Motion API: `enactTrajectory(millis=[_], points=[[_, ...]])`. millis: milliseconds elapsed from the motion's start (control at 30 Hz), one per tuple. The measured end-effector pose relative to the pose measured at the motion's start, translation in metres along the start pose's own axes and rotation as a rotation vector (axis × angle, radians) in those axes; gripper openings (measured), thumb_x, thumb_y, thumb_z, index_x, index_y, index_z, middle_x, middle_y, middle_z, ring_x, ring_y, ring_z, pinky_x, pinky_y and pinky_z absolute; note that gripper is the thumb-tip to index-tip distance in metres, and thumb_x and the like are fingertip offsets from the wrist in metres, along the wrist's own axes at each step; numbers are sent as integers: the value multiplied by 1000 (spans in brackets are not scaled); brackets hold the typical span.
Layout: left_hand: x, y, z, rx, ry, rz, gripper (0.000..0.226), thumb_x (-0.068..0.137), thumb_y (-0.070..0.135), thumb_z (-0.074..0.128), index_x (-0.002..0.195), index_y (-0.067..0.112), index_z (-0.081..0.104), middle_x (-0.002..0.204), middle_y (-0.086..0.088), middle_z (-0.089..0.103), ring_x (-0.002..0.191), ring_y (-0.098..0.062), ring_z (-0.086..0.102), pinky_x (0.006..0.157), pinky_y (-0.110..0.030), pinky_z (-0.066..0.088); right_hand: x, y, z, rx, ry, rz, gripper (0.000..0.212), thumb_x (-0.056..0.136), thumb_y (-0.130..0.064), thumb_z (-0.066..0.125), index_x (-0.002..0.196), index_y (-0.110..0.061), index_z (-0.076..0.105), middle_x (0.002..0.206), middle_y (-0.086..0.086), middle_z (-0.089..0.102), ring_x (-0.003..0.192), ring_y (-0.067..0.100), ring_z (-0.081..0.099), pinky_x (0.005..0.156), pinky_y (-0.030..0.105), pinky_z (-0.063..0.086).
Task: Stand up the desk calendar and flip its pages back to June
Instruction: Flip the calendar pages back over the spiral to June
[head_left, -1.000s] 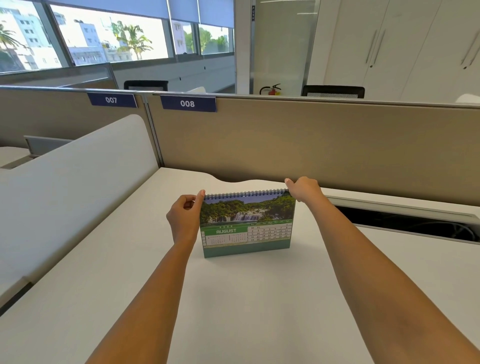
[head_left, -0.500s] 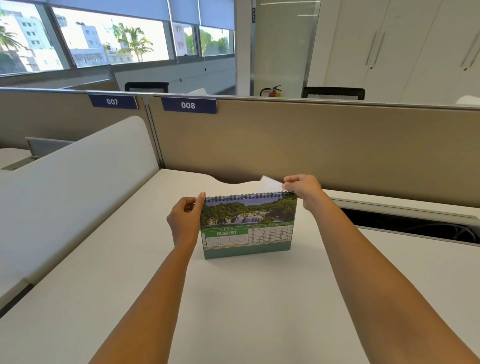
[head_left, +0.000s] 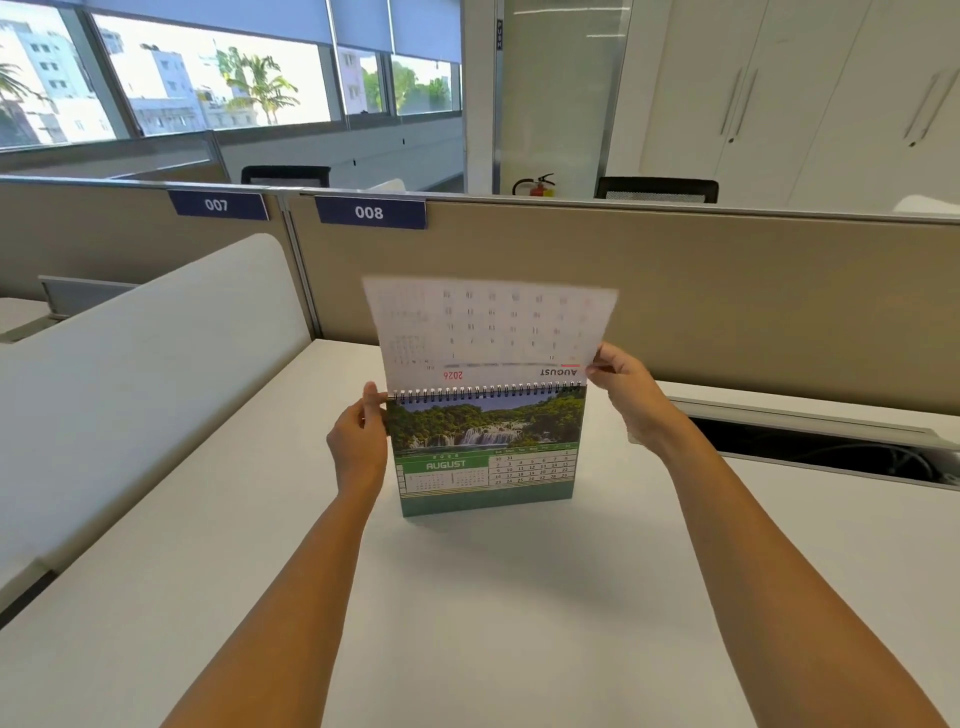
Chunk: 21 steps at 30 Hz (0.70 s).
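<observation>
Desk (head_left: 467, 597) carries the desk calendar (head_left: 488, 452) upright near its back edge, standing done, face reads August so June pending; raised page (head_left: 488, 325) pinched by right hand (head_left: 626, 387), left hand (head_left: 358, 441) gripping the left edge.

I see white page (head_left: 488, 327) now swung up above spiral binding (head_left: 488, 392), upside-down AUGUST 2026 showing; half second ago only corner peeked behind. Right hand (head_left: 621, 379) risen, pinching page's right edge.

I see a white bench (head_left: 467, 623) against a beige partition (head_left: 727, 312) — labels 007 (head_left: 216, 204) and 008 (head_left: 369, 212) — a fire extinguisher (head_left: 537, 186) beyond.
</observation>
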<state>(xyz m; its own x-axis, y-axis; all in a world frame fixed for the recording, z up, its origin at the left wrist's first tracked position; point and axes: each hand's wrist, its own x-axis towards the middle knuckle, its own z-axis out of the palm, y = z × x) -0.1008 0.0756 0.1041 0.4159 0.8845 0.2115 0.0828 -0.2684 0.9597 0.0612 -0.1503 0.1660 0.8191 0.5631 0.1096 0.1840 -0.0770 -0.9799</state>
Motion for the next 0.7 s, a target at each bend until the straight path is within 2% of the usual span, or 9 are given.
enactTrajectory(millis=[67,133,200,300,367,433,500,600,700], points=[[0,2,-2,-72,-9,-26,52,96,47,26,92,14,67,91,-9,67,81,-22,63,66,-19,47,-9,7,-5,-50,9,-32,28,94,-8,45,84,-28,62,104,-4,58,95,5,55,68,14,43],[0,3,-5,-114,-12,-52,56,96,48,23,92,16,68,88,-7,67,76,-17,64,60,-15,45,-14,15,-9,-117,-13,-44,20,91,-15,52,80,-27,63,114,7,51,99,19,55,62,17,46],[0,2,-6,-120,-18,-78,59,95,50,20,95,15,68,89,-6,67,77,-19,64,63,-19,45,-16,24,-10,-151,4,-16,27,93,-12,47,78,-24,64,121,13,48,103,28,59,59,21,52],[0,2,-6,-121,-46,-79,55,93,52,25,94,15,66,89,-6,67,78,-19,63,71,-22,46,-18,34,-5,-158,18,7,34,96,-2,35,84,-16,64,118,16,58,108,31,59,80,32,51],[1,1,-7,-115,-64,-67,50,91,53,33,91,16,66,85,-5,67,74,-15,63,72,-23,47,-19,39,-2,-146,21,34,31,99,-8,32,95,-12,62,118,11,60,111,28,56,87,35,49],[2,0,-9,-105,-89,-48,45,87,54,42,87,17,66,81,-2,68,74,-12,64,72,-23,49,-18,43,0,-125,51,58,25,101,-16,33,106,-12,56,120,9,58,111,25,55,83,32,52],[3,-3,-10,-70,-124,-11,39,84,53,52,90,18,67,83,-1,69,80,-16,66,72,-24,51,-17,43,3,-121,77,46,13,98,-17,42,109,-19,49,112,6,59,103,19,57,72,24,51],[3,-5,-9,-12,-145,37,33,81,44,61,101,18,65,96,-7,69,89,-24,65,72,-28,52,-14,45,7,-173,101,33,26,92,-14,54,111,-23,39,97,1,59,89,10,57,57,13,45],[2,-8,-8,1,-134,58,33,80,39,64,104,16,63,100,-7,68,89,-21,64,65,-19,48,-11,48,10,-256,144,10,38,89,-9,59,117,-19,36,90,5,60,86,13,57,58,12,42]])
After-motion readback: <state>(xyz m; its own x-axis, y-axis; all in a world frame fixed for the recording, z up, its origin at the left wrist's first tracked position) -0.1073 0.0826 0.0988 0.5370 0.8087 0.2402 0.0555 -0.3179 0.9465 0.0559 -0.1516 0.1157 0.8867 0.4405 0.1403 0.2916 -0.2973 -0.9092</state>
